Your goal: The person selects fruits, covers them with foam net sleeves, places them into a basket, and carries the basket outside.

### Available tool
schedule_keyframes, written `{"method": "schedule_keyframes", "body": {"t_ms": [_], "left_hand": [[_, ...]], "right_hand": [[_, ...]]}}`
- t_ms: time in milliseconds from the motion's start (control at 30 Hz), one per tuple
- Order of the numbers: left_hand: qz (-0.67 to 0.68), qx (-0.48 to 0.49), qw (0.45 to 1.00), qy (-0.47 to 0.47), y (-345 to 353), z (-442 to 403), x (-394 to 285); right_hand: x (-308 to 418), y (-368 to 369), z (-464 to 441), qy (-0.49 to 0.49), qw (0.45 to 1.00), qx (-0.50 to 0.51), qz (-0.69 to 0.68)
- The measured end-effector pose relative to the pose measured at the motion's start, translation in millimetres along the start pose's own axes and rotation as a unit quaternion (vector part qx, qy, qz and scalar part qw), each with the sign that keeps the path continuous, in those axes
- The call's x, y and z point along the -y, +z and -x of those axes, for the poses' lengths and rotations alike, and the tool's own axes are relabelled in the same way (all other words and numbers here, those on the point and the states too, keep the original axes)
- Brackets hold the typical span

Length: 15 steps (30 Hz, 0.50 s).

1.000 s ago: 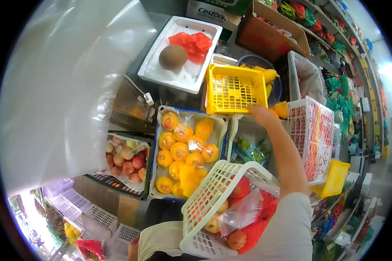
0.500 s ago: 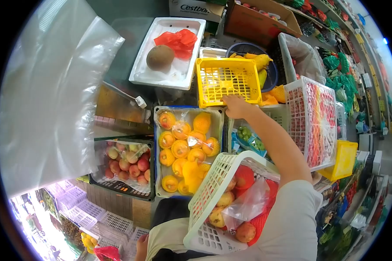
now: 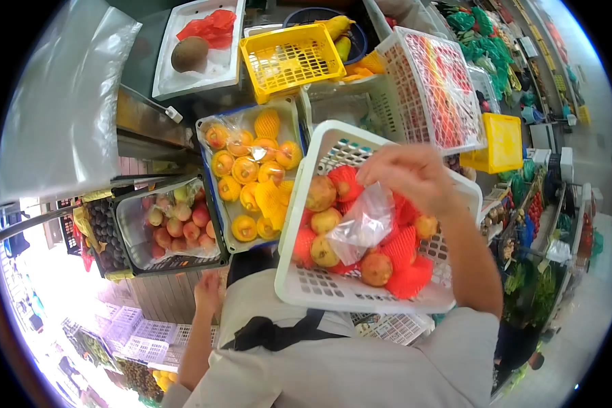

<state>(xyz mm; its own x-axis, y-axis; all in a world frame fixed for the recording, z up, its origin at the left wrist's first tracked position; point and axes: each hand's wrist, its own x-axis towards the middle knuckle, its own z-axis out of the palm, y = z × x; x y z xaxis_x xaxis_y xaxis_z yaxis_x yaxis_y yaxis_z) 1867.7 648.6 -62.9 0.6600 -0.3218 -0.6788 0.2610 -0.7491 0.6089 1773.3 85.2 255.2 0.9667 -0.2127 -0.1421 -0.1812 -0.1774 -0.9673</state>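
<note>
Head camera view: a white plastic basket [image 3: 367, 303] of pomegranates [image 3: 376, 269] and red foam nets [image 3: 415, 275] sits tilted in front of my body. My right hand [image 3: 409, 175] is over it, fingers bent downward at the top of a clear plastic bag [image 3: 364, 228]; I cannot tell whether they grip it. My left hand [image 3: 207, 294] hangs low near a dark crate [image 3: 177, 267] of reddish fruit, fingers loosely curled, their hold unclear. Beyond the basket is a yellow crate [image 3: 299, 83].

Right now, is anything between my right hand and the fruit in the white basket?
Partly: a clear plastic bag lies over some of the fruit, near your right hand, and red netting covers other pieces. Nothing visible blocks the rest.
</note>
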Motion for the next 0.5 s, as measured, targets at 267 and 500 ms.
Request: {"method": "schedule_keyframes", "body": {"t_ms": [267,500], "left_hand": [[0.103,0.011,0.964,0.247,14,-18,-235],[0.086,0.035,0.885,0.457,43,54,-320]], "right_hand": [[-184,113,46,0.047,0.919,-0.061,0.387],[-199,104,5,0.079,0.912,0.028,0.402]]}}
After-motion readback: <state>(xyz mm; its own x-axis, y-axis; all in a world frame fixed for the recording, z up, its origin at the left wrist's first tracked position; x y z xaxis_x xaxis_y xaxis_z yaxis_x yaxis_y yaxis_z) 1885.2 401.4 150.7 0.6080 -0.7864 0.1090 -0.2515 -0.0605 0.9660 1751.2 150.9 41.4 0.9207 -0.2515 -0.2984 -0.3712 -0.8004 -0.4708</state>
